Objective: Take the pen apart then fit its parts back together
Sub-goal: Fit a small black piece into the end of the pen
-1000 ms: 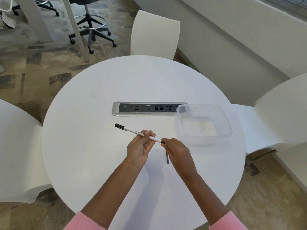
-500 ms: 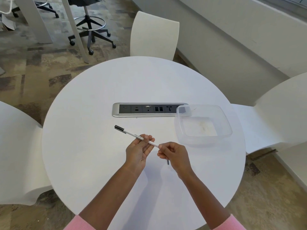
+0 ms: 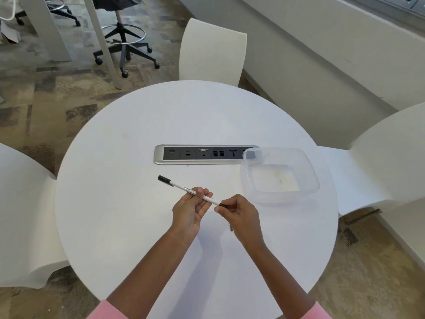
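Both hands grip the pen (image 3: 188, 189) above the tabletop's near edge: left hand (image 3: 190, 209) pinching the barrel, right hand (image 3: 239, 214) its dark tip; a slip could drop it.

I see the socket strip (image 3: 207, 154) set in the tabletop (image 3: 138, 226) beyond my hands. The container (image 3: 279, 172) sits ahead and right of them, overlapping the strip's right end.

Bare table (image 3: 128, 203) left, clear container (image 3: 305, 162) (near right hand (image 3: 239, 215)) blocking right

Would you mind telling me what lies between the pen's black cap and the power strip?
Nothing: the head view shows only bare white table between cap and strip.
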